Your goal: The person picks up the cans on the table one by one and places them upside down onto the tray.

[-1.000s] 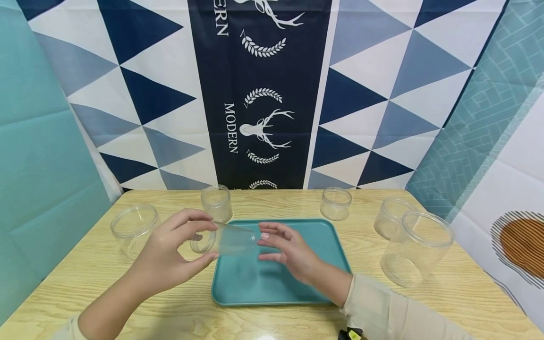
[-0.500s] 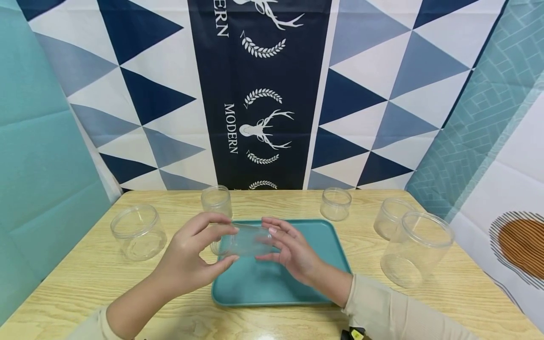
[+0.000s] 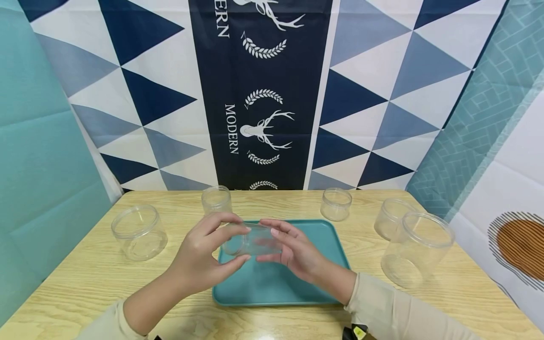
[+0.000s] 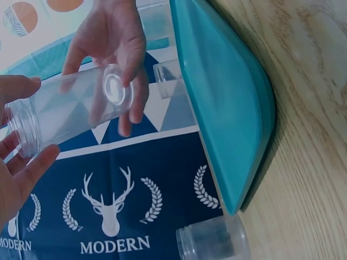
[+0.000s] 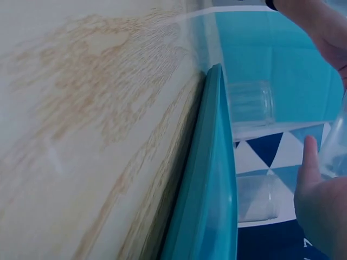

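A clear plastic jar [image 3: 259, 240] lies sideways in the air above the teal tray [image 3: 276, 288]. My left hand [image 3: 208, 252] pinches it near its threaded mouth, thumb below and fingers above. My right hand [image 3: 297, 252] curls round the base end from the right, with the thumb under the jar and the fingers over and behind it. In the left wrist view, the jar [image 4: 70, 108] has no lid on its mouth, and the right hand's fingers overlap its round base. Only part of that jar [image 5: 335, 146] shows in the right wrist view, beside the raised thumb.
More clear jars stand on the wooden table [image 3: 178, 321]: a wide one [image 3: 140, 233] at left, one [image 3: 216, 200] behind the left hand, a short one [image 3: 335, 204] at the back, and a smaller one [image 3: 391, 219] behind a large one [image 3: 416, 250] at right. Patterned cloth hangs behind.
My left hand has carried the jar rightward over the tray, so its base end now sits between my right hand's fingers. The right hand has barely moved.
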Tool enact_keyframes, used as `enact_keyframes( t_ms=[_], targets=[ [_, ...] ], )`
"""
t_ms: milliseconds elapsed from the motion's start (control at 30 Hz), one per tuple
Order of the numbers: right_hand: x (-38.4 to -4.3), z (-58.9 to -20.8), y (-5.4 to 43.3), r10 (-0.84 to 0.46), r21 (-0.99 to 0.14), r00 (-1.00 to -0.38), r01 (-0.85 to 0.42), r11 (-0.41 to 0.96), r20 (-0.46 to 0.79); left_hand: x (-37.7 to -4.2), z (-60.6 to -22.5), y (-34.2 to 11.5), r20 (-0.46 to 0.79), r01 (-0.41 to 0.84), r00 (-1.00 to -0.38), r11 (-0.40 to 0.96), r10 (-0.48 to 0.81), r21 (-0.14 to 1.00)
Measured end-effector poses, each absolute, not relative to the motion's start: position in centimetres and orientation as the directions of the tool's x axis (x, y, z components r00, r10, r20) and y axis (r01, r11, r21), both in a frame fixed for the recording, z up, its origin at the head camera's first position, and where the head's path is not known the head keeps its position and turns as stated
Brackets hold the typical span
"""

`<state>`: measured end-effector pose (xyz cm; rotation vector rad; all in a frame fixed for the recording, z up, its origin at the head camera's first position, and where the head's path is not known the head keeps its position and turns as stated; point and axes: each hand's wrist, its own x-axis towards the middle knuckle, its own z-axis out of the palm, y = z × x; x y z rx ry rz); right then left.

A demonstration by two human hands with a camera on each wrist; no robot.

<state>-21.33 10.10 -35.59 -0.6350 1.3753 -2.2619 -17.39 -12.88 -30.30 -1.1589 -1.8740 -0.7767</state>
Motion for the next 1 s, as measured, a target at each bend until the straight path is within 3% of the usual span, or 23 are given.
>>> enact_keyframes(
  t_ms=[400, 767, 1000],
  targets=[
    [-21.8, -35.9, 10.6, -0.594, -0.903, -0.782, 0.101, -0.417, 0.187, -17.6, -30.3, -12.2, 0.855, 0.908, -0.295, 0.404, 0.426, 0.112],
    [-21.9, -35.7, 11.4, -0.564, -0.9, -0.81, 0.112, -0.42, 0.162, -17.9, -30.7, -12.5, 0.846, 0.897, -0.373, 0.38, 0.381, 0.225],
    [-22.0, -35.7, 12.0, -0.539, -0.905, -0.827, 0.092, -0.416, 0.163, -17.9, -31.0, -12.8, 0.85, 0.897, -0.384, 0.364, 0.36, 0.252]
  ],
)
